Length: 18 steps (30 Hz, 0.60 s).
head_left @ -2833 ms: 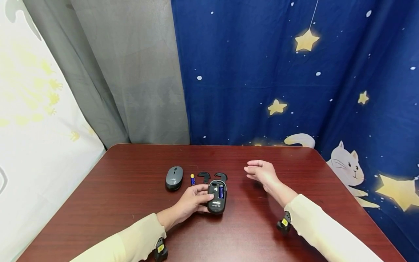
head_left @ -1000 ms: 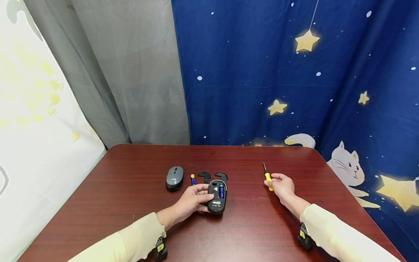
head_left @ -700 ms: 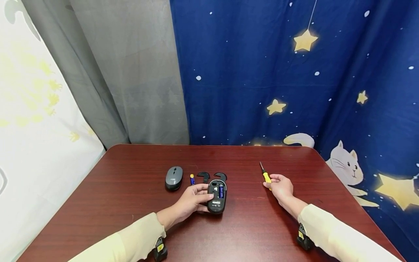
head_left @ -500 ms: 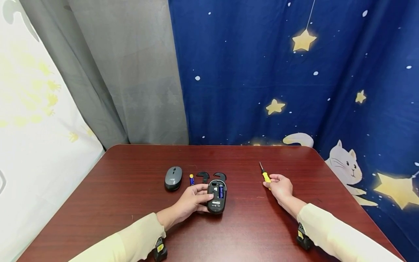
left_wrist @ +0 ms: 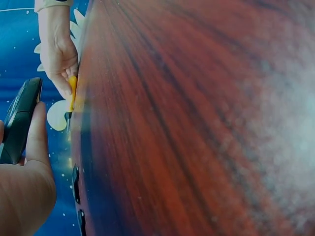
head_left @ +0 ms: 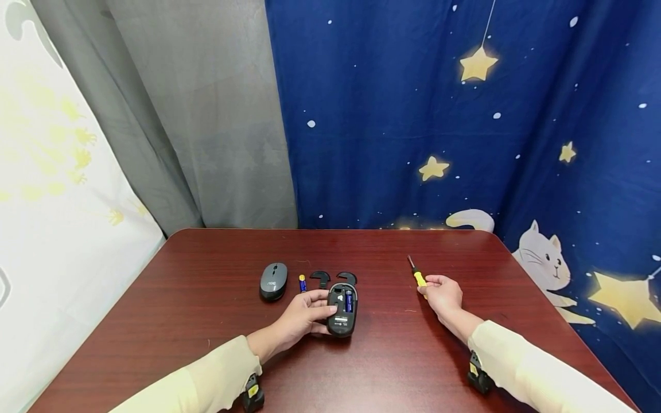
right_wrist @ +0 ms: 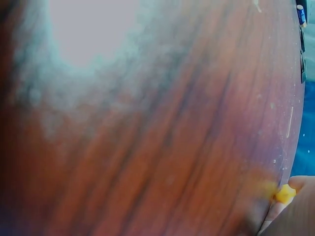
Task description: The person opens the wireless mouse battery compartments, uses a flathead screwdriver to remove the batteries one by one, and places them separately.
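The left hand point(head_left: 304, 317) curls its fingers round the upturned mouse point(head_left: 342, 308), thumb on its near side, and holds it on the table point(head_left: 206, 298). The mouse lies belly-up with its battery bay open; a blue battery point(head_left: 349, 300) sits inside. In the left wrist view the same mouse point(left_wrist: 18, 120) shows edge-on against the thumb.

The right hand point(head_left: 443, 293) grips the yellow handle of a screwdriver point(head_left: 417, 276), fingers curled round it, the shaft pointing away toward the far edge. It rests low on the table, well apart from the mouse, to its right.

Just beyond the upturned mouse lie two black covers point(head_left: 321, 277), and beside them a loose battery point(head_left: 302, 282). Left of that sits a grey mouse point(head_left: 273, 280), upright. Behind the table hang a grey curtain point(head_left: 206, 115) and a blue starry cloth point(head_left: 439, 115).
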Each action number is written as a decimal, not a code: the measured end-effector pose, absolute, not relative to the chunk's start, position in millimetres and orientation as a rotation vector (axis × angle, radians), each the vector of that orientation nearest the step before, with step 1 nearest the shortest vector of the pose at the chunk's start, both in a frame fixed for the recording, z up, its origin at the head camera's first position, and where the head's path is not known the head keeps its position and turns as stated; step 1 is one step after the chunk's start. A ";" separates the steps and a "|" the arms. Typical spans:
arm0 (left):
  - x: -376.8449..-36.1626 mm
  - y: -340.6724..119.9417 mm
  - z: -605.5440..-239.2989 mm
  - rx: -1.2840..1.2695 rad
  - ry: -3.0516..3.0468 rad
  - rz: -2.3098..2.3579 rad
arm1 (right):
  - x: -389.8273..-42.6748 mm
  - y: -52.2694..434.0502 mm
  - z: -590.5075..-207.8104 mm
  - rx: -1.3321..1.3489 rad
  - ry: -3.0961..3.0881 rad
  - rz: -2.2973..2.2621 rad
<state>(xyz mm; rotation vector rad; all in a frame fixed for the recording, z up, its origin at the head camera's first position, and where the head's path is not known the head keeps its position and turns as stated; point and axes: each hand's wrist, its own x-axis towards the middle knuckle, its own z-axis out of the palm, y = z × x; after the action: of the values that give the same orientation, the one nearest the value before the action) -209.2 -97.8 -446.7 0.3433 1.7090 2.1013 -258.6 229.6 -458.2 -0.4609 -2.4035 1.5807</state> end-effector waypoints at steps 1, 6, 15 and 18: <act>-209.2 -97.8 -446.5 0.343 1.709 2.101 | -258.2 229.8 -457.7 -0.458 -2.401 1.585; -208.9 -98.1 -446.4 0.333 1.718 2.097 | -257.6 230.6 -457.4 -0.446 -2.381 1.598; -209.3 -97.8 -446.8 0.332 1.723 2.090 | -258.4 232.3 -456.3 -0.419 -2.342 1.621; -209.3 -97.2 -446.5 0.332 1.726 2.087 | -259.0 231.7 -452.7 -0.408 -2.329 1.611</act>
<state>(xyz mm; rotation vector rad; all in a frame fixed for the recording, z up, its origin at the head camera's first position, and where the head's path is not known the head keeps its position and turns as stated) -209.3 -97.2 -446.5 0.3322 1.7259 2.0875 -259.0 231.7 -452.7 -0.4075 -2.3290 1.6114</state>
